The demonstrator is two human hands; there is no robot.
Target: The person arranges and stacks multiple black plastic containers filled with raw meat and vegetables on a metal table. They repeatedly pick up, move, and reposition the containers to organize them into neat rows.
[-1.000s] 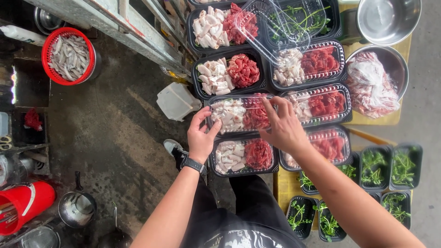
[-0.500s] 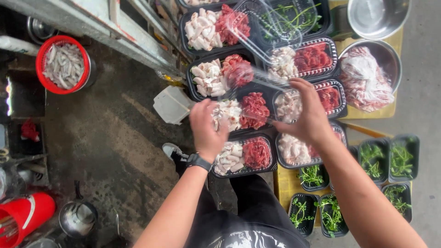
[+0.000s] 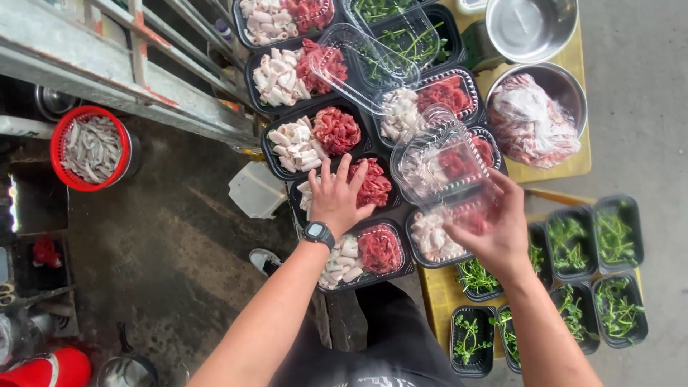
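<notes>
The clear lid (image 3: 441,161) is off the tray (image 3: 351,188) now. A second ago it sat on that tray with both hands pressing it. Half a second ago it was coming up. Now the right hand (image 3: 494,229) pinches the lid by its near edge and holds it tilted in the air, over the trays on the right. So this tray is open again, and its red meat (image 3: 374,183) and pale meat show bare.

The left hand (image 3: 337,197) lies flat on the open tray with fingers spread. It grips nothing; it just rests on the food and the tray's near edge. A black watch (image 3: 317,233) is on that wrist.

Other meat trays sit all around, touching side by side. Some have lids and some do not. Another loose lid (image 3: 358,64) leans on the trays farther away. Two metal bowls (image 3: 534,29) are at the top right, one with bagged meat (image 3: 530,122). Small tubs of greens (image 3: 616,240) fill the right side. A red basket (image 3: 89,148) of little fish sits far left on the floor. The trays are packed so close that there is little room to set the lid down.
</notes>
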